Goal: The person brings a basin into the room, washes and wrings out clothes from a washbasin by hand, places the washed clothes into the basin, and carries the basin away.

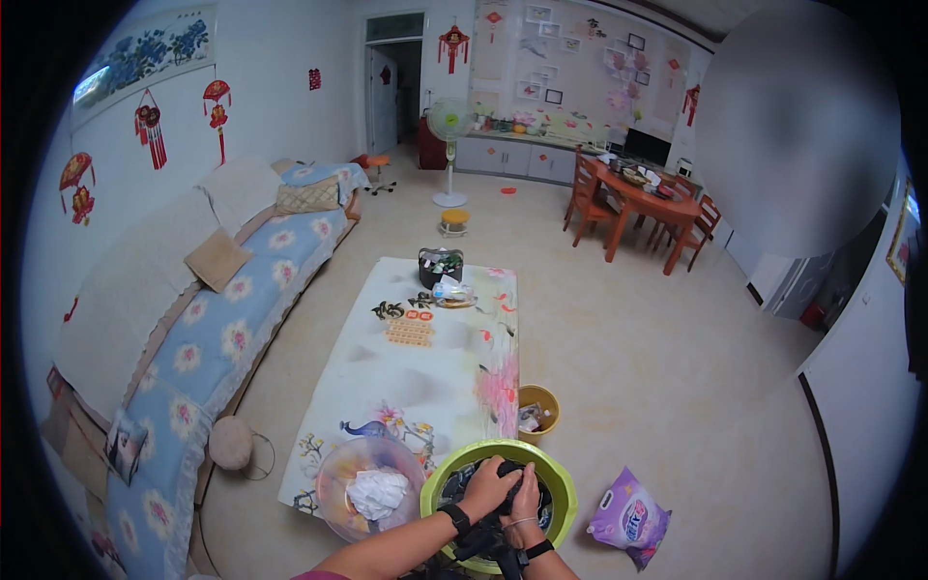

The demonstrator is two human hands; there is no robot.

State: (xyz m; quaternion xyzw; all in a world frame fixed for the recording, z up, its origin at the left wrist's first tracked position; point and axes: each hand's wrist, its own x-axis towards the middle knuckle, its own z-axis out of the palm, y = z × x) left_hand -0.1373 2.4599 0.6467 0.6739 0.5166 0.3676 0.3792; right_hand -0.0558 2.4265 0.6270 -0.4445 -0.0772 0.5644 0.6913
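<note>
"What's on the left, near the hands?"
"A clear tub with a bunched white cloth, kept apart from the dark stuff, perhaps so colours don't mix."
"And beside it?"
"A green basin. The left hand curls round a dark cloth above it; the right hand presses in from the other side, fingers closed on it."
"Why hold it there?"
"Probably so any drips land in the basin. More dark cloth lies below."
"Further right?"
"A yellow bin beside the table, then a purple bag on the floor, probably for easy reach."
</note>
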